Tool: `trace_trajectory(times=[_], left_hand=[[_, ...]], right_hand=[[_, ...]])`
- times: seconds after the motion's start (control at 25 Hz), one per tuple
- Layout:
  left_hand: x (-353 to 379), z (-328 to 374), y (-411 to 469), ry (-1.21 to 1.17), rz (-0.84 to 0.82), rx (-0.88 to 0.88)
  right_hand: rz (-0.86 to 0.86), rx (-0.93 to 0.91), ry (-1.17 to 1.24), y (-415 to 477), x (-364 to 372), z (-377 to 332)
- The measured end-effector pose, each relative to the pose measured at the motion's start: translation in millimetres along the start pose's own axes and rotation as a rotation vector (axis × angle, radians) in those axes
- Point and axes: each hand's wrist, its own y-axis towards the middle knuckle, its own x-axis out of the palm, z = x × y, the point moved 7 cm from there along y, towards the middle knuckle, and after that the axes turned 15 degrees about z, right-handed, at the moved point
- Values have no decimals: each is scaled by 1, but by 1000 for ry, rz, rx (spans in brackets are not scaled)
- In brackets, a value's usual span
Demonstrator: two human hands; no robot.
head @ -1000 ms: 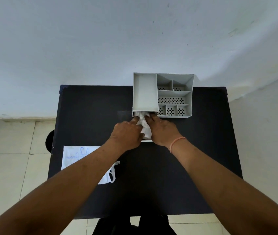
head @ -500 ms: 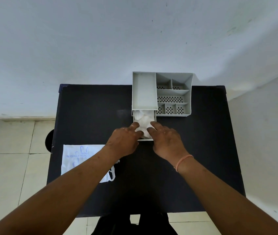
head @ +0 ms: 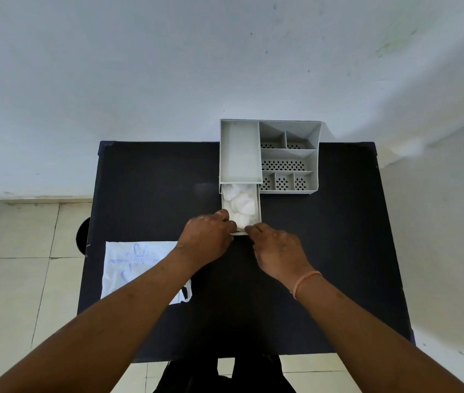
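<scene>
At drawer (head: pixel 259 206) front: left hand (head: pixel 205 243), right hand (head: pixel 277 251) pinching the lip, apparently; cotton pads (head: pixel 239 202) loaded. Next: even push into organizer (head: pixel 239 150).

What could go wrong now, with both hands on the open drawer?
The small grey plastic drawer sits far out of the grey compartmented plastic organiser; more pull from the left hand and right hand could free it. The heaped white cotton pads might spill. The organiser could slide on the black table.
</scene>
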Motion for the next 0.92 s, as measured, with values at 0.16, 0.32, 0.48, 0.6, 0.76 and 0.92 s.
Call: trace_trajectory(times=[0.16, 0.32, 0.48, 0.6, 0.76, 0.92], left_hand=[[0, -6, 6, -31, 76, -32], [-4, -29, 24, -147, 123, -224], [-5, -48, 34, -332, 166, -418], [-4, -51, 37, -459, 193, -524], [5, -61, 37, -623, 234, -748], [11, -68, 35, -740, 268, -930]], right_hand=[[164, 128, 61, 16, -11, 12], [224, 365, 199, 32, -12, 36], [220, 515, 408, 49, 0, 51], [294, 689, 652, 54, 4, 59], [327, 1031, 956, 57, 16, 70], [287, 1194, 1148, 60, 21, 68]])
